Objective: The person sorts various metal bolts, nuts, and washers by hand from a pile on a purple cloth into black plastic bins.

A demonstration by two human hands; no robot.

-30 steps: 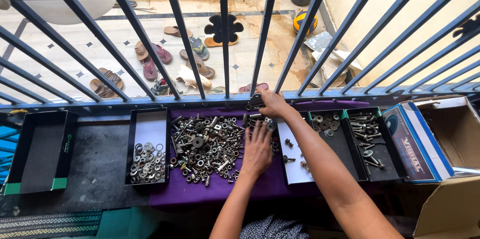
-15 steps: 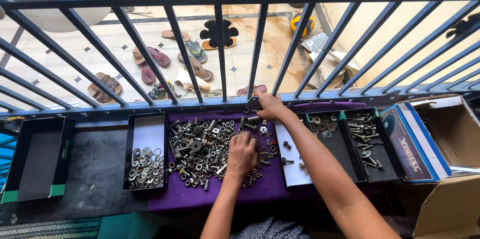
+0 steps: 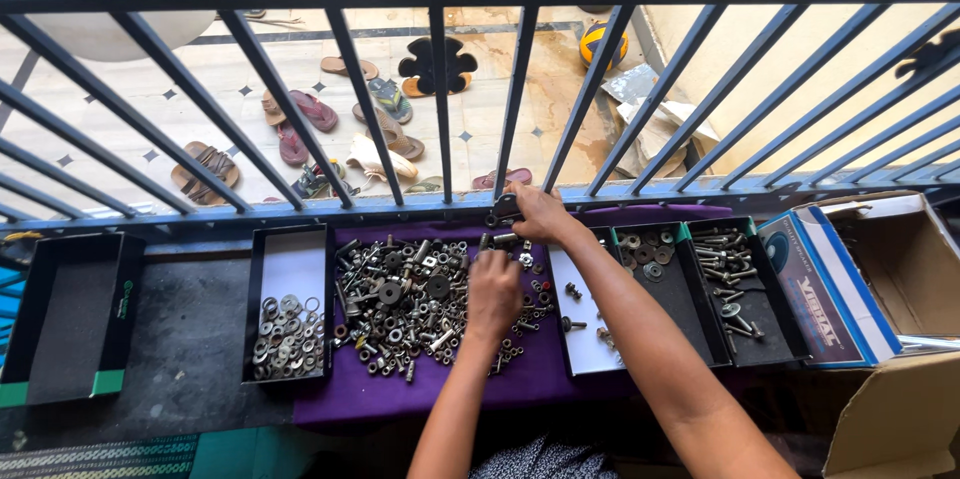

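Observation:
A heap of mixed nuts, bolts and washers (image 3: 405,294) lies on a purple cloth (image 3: 540,374). My left hand (image 3: 493,291) rests palm down on the heap's right side, fingers curled among the pieces. My right hand (image 3: 537,214) reaches to the cloth's far edge by the railing and grips a small dark metal part (image 3: 506,206). A black tray with washers (image 3: 290,334) stands left of the heap. To the right, a white-floored tray (image 3: 582,339) holds a few bolts.
Blue railing bars (image 3: 440,89) run across the far side, with sandals on the floor below. Two more black trays (image 3: 690,284) with washers and bolts sit at right, then a blue box (image 3: 825,289) and cardboard boxes (image 3: 915,269). Another black tray (image 3: 70,314), nothing in it, is far left.
My left hand slid left across the heap and curled its fingers, then shifted slightly back toward the railing. My right hand stayed at the cloth's far edge on the dark part.

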